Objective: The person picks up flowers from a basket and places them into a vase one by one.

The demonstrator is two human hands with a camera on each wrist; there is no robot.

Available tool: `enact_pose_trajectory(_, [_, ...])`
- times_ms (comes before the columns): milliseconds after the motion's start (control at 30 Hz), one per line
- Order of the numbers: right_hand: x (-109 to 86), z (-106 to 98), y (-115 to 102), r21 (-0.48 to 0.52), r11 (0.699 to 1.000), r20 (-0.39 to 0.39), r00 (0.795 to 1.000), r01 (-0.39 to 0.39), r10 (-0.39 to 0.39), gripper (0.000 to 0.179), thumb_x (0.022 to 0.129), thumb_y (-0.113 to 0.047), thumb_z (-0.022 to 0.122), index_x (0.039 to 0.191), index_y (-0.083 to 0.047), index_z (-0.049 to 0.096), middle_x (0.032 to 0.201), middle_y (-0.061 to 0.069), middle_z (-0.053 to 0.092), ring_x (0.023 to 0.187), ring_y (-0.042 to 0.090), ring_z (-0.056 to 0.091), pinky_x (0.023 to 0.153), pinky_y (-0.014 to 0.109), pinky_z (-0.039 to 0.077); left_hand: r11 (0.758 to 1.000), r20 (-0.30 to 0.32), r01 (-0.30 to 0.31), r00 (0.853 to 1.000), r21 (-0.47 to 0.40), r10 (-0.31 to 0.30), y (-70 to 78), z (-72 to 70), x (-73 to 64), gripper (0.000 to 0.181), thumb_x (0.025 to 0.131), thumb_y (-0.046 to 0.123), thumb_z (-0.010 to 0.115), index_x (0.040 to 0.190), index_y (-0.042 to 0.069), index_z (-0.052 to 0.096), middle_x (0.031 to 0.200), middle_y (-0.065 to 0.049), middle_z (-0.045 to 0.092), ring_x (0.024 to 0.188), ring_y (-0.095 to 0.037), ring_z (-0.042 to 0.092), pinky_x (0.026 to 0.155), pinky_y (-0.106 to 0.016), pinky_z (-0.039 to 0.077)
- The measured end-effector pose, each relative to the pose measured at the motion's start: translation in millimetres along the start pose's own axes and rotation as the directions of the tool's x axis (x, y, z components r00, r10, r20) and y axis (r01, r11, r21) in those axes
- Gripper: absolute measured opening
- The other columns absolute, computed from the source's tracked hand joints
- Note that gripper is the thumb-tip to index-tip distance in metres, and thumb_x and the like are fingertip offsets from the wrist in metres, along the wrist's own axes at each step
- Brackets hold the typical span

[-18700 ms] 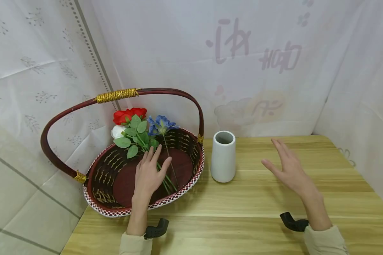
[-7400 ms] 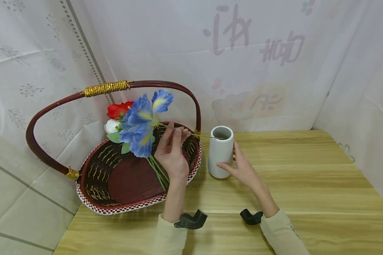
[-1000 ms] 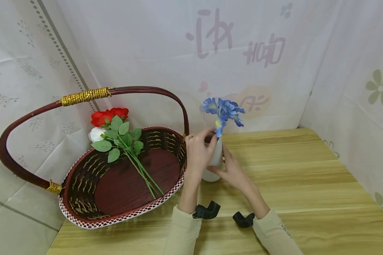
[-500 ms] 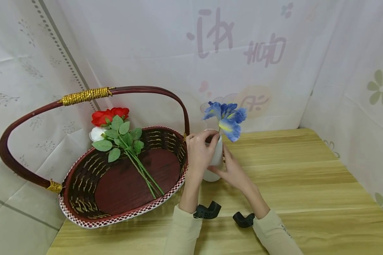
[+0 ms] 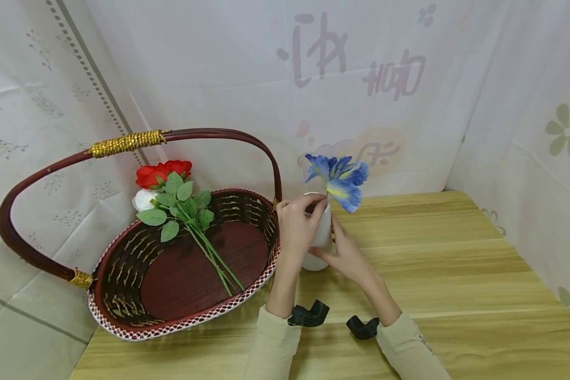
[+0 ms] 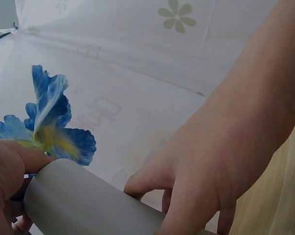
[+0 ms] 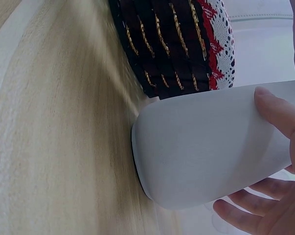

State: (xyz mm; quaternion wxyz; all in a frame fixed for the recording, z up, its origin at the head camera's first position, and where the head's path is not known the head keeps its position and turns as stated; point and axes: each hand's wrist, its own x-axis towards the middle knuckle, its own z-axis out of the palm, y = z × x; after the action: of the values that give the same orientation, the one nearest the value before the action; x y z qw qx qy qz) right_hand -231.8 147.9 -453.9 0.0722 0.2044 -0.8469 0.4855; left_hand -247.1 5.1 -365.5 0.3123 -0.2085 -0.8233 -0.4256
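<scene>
A blue artificial iris stands with its blossom above the white vase, leaning right. My left hand is at the vase mouth, thumb and fingers pinched close around the stem, which is mostly hidden. In the left wrist view, the iris blooms just beyond the left fingers at the rim. My right hand grips the vase's right side. The right wrist view has the vase with its base on the wooden table, the right thumb on one side and fingers on the other.
Left of the vase is a dark red woven basket with a tall arched handle. Red flowers and a white flower on green stems lie across it. Printed cloth hangs behind the wooden table.
The iris, earlier lying in the basket, has been moved into the vase mouth. Over the last second its blossom turned and tipped rightward; both hands stayed nearly in place.
</scene>
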Motion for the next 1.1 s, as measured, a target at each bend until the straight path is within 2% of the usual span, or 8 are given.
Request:
enact_pose_trajectory(200, [0.1, 0.2, -0.2, -0.005, 1.000, -0.005, 1.000, -0.006, 0.006, 0.106, 0.092, -0.036, 0.076, 0.163, -0.015, 0.000, 0.165, 0.017, 0.017, 0.142, 0.039, 0.037, 0.104, 0.054, 0.047, 1.000, 0.001, 0.017, 1.000, -0.015, -0.017, 0.2, 0.7, -0.5, 0.011, 0.095, 0.017, 0.072, 0.098, 0.011, 0.081, 0.091, -0.001, 0.077, 0.075, -0.014, 0.069, 0.094, -0.049, 0.040])
enact_pose_trajectory(400, [0.7, 0.7, 0.8, -0.009, 1.000, -0.006, 1.000, -0.007, 0.007, 0.107, 0.092, -0.034, 0.077, 0.163, -0.014, 0.000, 0.165, 0.019, 0.017, 0.142, 0.040, 0.038, 0.104, 0.056, 0.047, 0.998, -0.005, 0.037, 0.999, -0.050, -0.037, -0.8, 2.3, -0.5, 0.012, 0.096, 0.015, 0.072, 0.105, 0.013, 0.079, 0.085, 0.001, 0.076, 0.071, -0.011, 0.068, 0.094, -0.048, 0.039])
enact_pose_trajectory(667, [0.1, 0.5, 1.0, -0.030, 0.999, -0.012, 1.000, -0.014, 0.013, 0.107, 0.091, -0.036, 0.077, 0.163, -0.010, 0.002, 0.164, 0.021, 0.018, 0.142, 0.042, 0.036, 0.104, 0.059, 0.045, 1.000, -0.036, 0.010, 0.999, 0.003, -0.010, -0.2, 3.5, -1.1, 0.006, 0.093, 0.013, 0.074, 0.094, 0.011, 0.080, 0.085, -0.001, 0.076, 0.072, -0.014, 0.068, 0.093, -0.048, 0.041])
enact_pose_trajectory(967, [0.8, 0.8, 0.7, -0.006, 1.000, 0.005, 1.000, -0.013, 0.013, 0.108, 0.093, -0.037, 0.076, 0.163, -0.016, -0.003, 0.166, 0.017, 0.013, 0.143, 0.040, 0.034, 0.105, 0.057, 0.045, 0.999, 0.057, 0.032, 0.998, 0.043, -0.034, 0.8, -1.4, -0.5, 0.015, 0.099, 0.018, 0.068, 0.104, 0.012, 0.080, 0.102, -0.003, 0.077, 0.088, -0.019, 0.071, 0.098, -0.050, 0.039])
enact_pose_trajectory(1100, [-1.0, 0.1, -0.6, -0.048, 0.997, 0.007, 0.998, -0.061, 0.062, 0.107, 0.092, -0.041, 0.075, 0.163, -0.011, 0.002, 0.162, 0.022, 0.023, 0.137, 0.041, 0.042, 0.101, 0.056, 0.049, 0.999, 0.091, 0.019, 0.996, 0.034, -0.022, 0.3, -3.7, -0.8, 0.017, 0.100, 0.018, 0.066, 0.108, 0.011, 0.079, 0.105, -0.003, 0.076, 0.090, -0.019, 0.070, 0.100, -0.049, 0.038])
